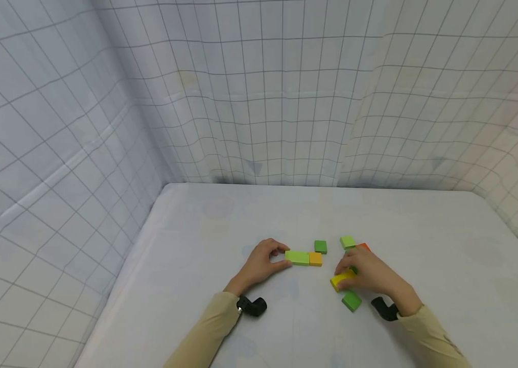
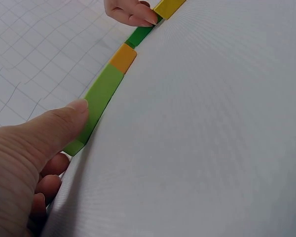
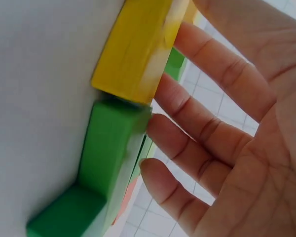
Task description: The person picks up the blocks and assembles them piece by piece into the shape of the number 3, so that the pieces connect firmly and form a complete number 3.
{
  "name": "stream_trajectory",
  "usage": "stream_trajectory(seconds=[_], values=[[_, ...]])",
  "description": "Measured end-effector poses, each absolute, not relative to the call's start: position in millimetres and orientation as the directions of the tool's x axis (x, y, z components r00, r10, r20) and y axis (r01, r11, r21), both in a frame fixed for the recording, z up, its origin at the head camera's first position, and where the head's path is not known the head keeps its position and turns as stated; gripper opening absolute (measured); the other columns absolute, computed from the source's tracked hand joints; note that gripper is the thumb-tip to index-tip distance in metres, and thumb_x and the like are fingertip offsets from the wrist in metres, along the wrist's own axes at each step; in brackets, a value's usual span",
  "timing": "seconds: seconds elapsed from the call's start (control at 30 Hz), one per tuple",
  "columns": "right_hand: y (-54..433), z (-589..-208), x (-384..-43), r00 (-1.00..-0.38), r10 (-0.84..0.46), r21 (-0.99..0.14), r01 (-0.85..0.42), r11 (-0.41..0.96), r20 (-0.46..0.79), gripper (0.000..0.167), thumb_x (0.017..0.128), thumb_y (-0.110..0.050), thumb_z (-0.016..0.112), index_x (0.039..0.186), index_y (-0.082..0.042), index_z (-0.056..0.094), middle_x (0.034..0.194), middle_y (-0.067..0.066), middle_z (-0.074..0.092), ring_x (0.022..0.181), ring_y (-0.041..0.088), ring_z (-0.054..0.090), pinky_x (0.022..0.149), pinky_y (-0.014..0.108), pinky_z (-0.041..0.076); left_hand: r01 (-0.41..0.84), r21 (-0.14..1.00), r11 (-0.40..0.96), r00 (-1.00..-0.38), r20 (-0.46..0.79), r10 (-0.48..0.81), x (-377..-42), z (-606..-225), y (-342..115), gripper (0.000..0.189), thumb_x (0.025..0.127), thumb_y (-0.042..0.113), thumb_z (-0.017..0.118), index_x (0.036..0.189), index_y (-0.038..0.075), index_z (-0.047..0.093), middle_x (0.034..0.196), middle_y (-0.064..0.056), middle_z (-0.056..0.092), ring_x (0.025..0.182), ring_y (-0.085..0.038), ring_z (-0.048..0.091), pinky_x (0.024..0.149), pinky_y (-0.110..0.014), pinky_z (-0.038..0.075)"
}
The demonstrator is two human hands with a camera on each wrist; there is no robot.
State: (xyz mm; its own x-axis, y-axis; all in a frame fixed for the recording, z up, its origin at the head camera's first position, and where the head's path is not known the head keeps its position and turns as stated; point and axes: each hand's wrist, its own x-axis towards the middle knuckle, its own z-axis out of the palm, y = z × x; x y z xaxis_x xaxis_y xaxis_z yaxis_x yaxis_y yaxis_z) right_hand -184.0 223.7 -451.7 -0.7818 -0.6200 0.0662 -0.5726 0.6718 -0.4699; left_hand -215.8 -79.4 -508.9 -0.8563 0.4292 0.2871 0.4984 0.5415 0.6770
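Observation:
My left hand (image 1: pixel 263 263) holds a light green block (image 1: pixel 297 257) by its left end, thumb on the near side and fingers on the far side. An orange block (image 1: pixel 315 259) sits against that block's right end, in line with it. My right hand (image 1: pixel 369 271) grips a yellow block (image 1: pixel 343 280) between thumb and fingers, a little to the right of the orange one. In the right wrist view, a green block (image 3: pixel 106 148) lies close beside the yellow block, below the spread fingers. Part of the yellow block is hidden by the right hand.
A green block (image 1: pixel 321 247) lies just behind the orange one. Farther right are a small light green block (image 1: pixel 347 242) and a red block (image 1: pixel 362 247) partly covered by my right hand. Another green block (image 1: pixel 351 301) lies nearer. A grid-patterned curtain (image 1: pixel 263 102) hangs behind the white table (image 1: pixel 194 230).

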Motion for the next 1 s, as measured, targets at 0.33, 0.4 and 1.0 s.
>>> stream_trajectory(seconds=[0.33,0.4,1.0], values=[[210.9,-459.1,-185.9,-0.781,-0.614,-0.457,-0.591,0.664,0.118,0.016,0.077,-0.031,0.08,0.085,-0.02,0.072,0.08,-0.015,0.055,0.073,0.004,0.049,0.063,0.024,0.044,0.482,0.679,0.555,-0.865,0.264,0.427,-216.4,-509.6,-79.4,0.033,0.082,0.031,0.076,0.11,0.015,0.067,0.096,0.007,0.058,0.085,-0.008,0.05,0.078,-0.026,0.043],[210.6,-458.4,-186.1,-0.784,-0.613,-0.471,-0.578,0.666,0.095,0.017,0.078,-0.031,0.079,0.088,-0.02,0.072,0.081,-0.015,0.055,0.072,0.003,0.049,0.063,0.024,0.044,0.481,0.678,0.556,-0.865,0.264,0.426,-216.8,-510.3,-79.4,0.033,0.082,0.031,0.076,0.11,0.015,0.067,0.096,0.007,0.057,0.085,-0.009,0.05,0.078,-0.027,0.043],[211.1,-450.2,-185.8,-0.788,-0.616,-0.489,-0.532,0.691,-0.014,0.026,0.076,-0.021,0.081,0.099,-0.015,0.071,0.087,-0.012,0.056,0.078,0.007,0.053,0.07,0.028,0.047,0.474,0.68,0.559,-0.869,0.258,0.422,-217.7,-510.7,-78.9,0.033,0.082,0.032,0.076,0.11,0.016,0.067,0.095,0.008,0.057,0.085,-0.008,0.05,0.078,-0.027,0.043]])
